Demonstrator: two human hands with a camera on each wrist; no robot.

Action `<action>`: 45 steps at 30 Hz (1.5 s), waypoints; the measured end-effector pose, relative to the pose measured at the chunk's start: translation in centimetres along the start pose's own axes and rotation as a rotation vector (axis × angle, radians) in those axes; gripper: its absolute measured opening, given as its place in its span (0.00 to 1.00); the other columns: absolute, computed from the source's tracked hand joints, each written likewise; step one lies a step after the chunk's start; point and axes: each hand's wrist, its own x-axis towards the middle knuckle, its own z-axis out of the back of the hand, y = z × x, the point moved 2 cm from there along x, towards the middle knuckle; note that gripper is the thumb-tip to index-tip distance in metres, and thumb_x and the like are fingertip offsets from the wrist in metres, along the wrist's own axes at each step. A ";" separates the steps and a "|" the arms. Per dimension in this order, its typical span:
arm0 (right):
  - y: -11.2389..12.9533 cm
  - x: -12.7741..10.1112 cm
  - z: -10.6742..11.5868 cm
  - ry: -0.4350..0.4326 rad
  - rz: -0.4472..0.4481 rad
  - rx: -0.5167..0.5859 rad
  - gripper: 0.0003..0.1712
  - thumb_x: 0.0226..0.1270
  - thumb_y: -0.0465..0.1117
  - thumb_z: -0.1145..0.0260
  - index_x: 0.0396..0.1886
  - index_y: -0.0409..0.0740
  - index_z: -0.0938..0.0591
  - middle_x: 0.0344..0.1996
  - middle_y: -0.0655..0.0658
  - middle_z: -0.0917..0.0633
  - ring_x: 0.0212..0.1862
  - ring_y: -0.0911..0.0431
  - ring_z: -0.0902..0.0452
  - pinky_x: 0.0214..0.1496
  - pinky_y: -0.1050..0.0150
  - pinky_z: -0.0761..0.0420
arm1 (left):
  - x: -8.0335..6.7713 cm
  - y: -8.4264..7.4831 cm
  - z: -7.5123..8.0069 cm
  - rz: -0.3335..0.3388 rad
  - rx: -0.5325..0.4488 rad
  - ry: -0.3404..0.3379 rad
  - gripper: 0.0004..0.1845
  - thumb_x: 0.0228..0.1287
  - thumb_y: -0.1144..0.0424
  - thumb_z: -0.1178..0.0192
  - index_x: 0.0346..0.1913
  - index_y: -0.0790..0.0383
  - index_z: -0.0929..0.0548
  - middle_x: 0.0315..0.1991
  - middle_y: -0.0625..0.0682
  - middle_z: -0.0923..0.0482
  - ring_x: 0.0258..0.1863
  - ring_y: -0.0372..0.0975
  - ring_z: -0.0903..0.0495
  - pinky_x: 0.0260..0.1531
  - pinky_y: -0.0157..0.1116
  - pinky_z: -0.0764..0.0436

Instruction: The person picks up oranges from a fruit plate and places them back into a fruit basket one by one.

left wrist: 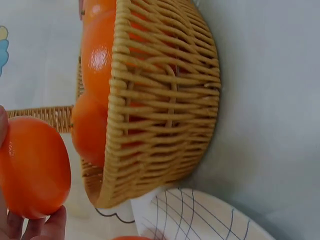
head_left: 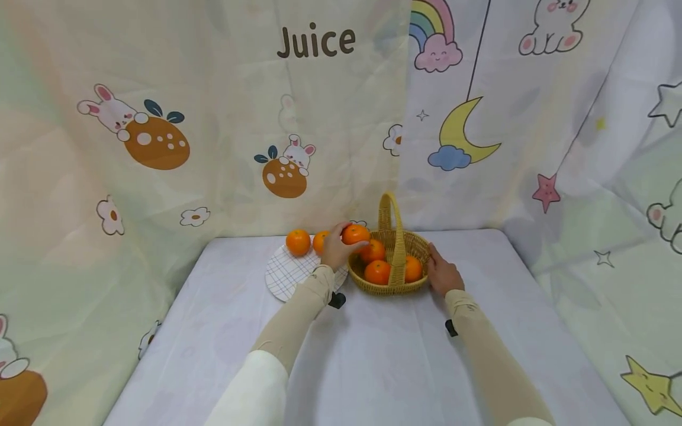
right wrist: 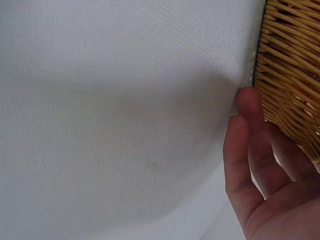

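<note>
My left hand (head_left: 334, 251) holds a smooth, glossy persimmon (head_left: 355, 234) above the left rim of a wicker basket (head_left: 373, 288). In the left wrist view, fingers and thumb grip this persimmon (left wrist: 34, 167) beside the basket wall (left wrist: 160, 100). Several persimmons (head_left: 378, 272) lie inside the basket. My right hand (head_left: 445, 274) is at the basket's right side. The right wrist view shows its fingers (right wrist: 237, 150) fairly straight along the outer weave (right wrist: 290, 70); its thumb is out of that view.
A round white plate (head_left: 282, 273) with a blue grid stands left of the basket. Two persimmons (head_left: 298, 242) show at its back, one partly hidden by my left hand. The basket's tall handle (head_left: 398, 236) arches over its middle. Printed cloth (head_left: 341, 118) hangs behind the white-covered table (head_left: 383, 355).
</note>
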 end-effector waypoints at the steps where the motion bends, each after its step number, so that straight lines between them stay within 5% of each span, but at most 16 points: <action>1: 0.1 0.0 0.0 0.000 0.000 0.003 0.32 0.79 0.50 0.66 0.79 0.53 0.54 0.22 0.41 0.23 0.18 0.50 0.32 0.32 0.54 0.25 | 0.1 -0.1 -0.1 -0.012 0.006 0.002 0.39 0.49 0.50 0.24 0.65 0.56 0.26 0.63 0.50 0.28 0.58 0.44 0.27 0.59 0.43 0.26; 8: 0.0 0.2 -0.2 0.002 0.001 -0.013 0.32 0.80 0.50 0.67 0.79 0.53 0.54 0.22 0.41 0.21 0.19 0.50 0.31 0.36 0.51 0.24 | 0.1 -1.1 -1.4 -0.097 0.049 0.009 0.37 0.47 0.50 0.23 0.61 0.58 0.22 0.59 0.53 0.24 0.54 0.45 0.24 0.57 0.42 0.24; 23: 0.0 0.0 -0.5 0.017 -0.003 0.008 0.32 0.79 0.49 0.66 0.79 0.55 0.54 0.18 0.45 0.20 0.18 0.51 0.29 0.34 0.53 0.24 | 0.7 -1.8 -5.6 -0.072 0.050 0.074 0.41 0.46 0.43 0.24 0.64 0.54 0.24 0.58 0.51 0.25 0.50 0.43 0.23 0.47 0.43 0.19; 28: 0.0 -0.2 -0.4 0.002 -0.023 0.019 0.32 0.79 0.49 0.64 0.79 0.57 0.54 0.15 0.44 0.21 0.16 0.52 0.29 0.27 0.56 0.26 | 1.0 -2.0 -6.7 -0.060 0.035 0.112 0.37 0.50 0.49 0.25 0.64 0.53 0.24 0.59 0.51 0.25 0.52 0.45 0.24 0.47 0.44 0.20; 32: 0.0 -0.1 -0.6 0.010 -0.029 0.015 0.32 0.79 0.49 0.64 0.79 0.58 0.54 0.17 0.45 0.20 0.18 0.52 0.27 0.34 0.53 0.23 | 0.9 -2.3 -7.2 -0.042 0.046 0.149 0.34 0.53 0.56 0.27 0.64 0.54 0.25 0.59 0.51 0.26 0.51 0.44 0.24 0.47 0.44 0.20; 39: 0.3 -0.3 -0.1 -0.003 -0.034 0.005 0.32 0.79 0.49 0.64 0.79 0.55 0.52 0.17 0.44 0.20 0.18 0.51 0.27 0.39 0.51 0.23 | 1.1 -2.2 -8.5 -0.094 0.054 0.161 0.33 0.55 0.56 0.29 0.65 0.54 0.25 0.59 0.52 0.25 0.50 0.44 0.23 0.44 0.41 0.19; 45: 0.4 -0.4 0.1 0.003 -0.037 -0.001 0.32 0.79 0.49 0.64 0.79 0.58 0.54 0.23 0.42 0.18 0.19 0.51 0.26 0.33 0.54 0.23 | 0.7 -2.2 -8.8 -0.062 0.061 0.164 0.32 0.56 0.58 0.29 0.66 0.51 0.26 0.60 0.53 0.26 0.50 0.45 0.23 0.44 0.44 0.19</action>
